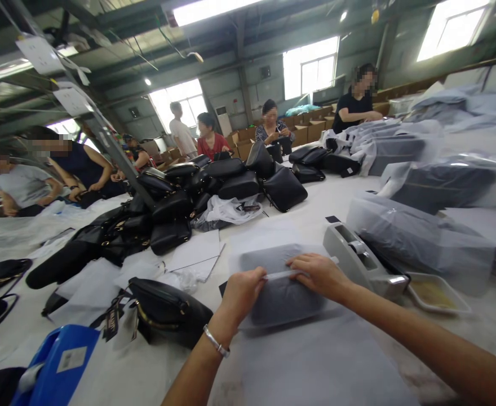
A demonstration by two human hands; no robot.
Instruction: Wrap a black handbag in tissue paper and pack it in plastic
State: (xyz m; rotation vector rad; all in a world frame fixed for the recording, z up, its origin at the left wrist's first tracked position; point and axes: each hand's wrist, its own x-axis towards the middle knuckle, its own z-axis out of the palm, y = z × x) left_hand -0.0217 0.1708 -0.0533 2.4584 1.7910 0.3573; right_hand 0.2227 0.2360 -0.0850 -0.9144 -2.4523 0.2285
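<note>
A dark handbag point(290, 301) lies in front of me, wrapped in white translucent tissue paper point(273, 262). My left hand point(244, 288) pinches the folded edge of the paper at the left of the bundle; a silver bangle circles that wrist. At the upper right, my right hand point(319, 274) has its fingers closed on the same fold. A loose white sheet point(307, 361) lies below the bundle. To the left of my left hand stands an unwrapped black handbag point(167, 310) with a gold zip and a hanging tag.
Grey tape dispenser point(349, 254) right of the bundle, beside a shallow tray point(438, 294). A blue dispenser point(60, 363) stands at lower left. Black bags point(222, 177) are heaped ahead; wrapped bags point(417, 231) line the right. Several people work around the table, one in a red top point(214, 144).
</note>
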